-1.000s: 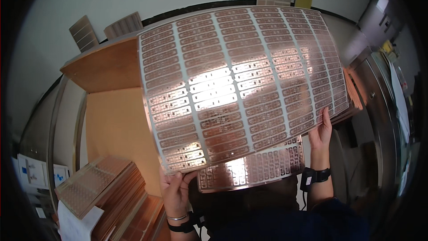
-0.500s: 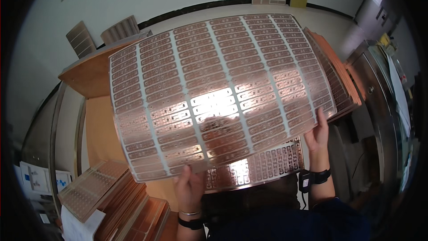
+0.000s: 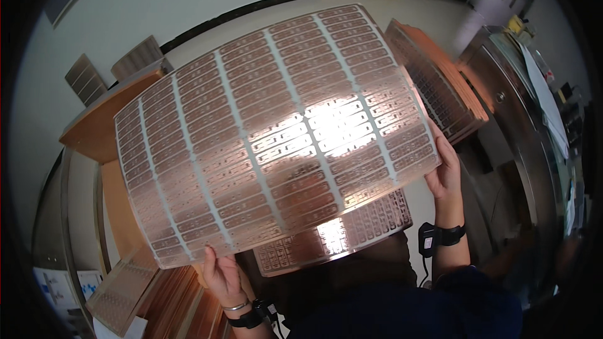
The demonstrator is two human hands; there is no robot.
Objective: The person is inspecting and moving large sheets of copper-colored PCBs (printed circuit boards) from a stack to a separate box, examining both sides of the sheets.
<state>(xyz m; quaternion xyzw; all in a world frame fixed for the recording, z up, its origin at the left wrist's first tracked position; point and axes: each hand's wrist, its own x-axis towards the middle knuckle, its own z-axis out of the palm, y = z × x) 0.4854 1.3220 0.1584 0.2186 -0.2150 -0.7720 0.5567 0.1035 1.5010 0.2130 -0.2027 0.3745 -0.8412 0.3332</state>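
The big coppery sheet is up in front of me, mid-scene, with a stack of boards beyond its right side and another stack at near left. Another patterned board shows below its near edge. I judge the sheet light for its breadth, thin and fairly stiff, though I can't tell how much of its bow is real. Its shiny face is probably slick and easily scratched or smudged, so the rims are the place to hold. My right hand grasps it at the near right corner; my left hand pinches the near edge toward the left, the palm clear of the pattern.
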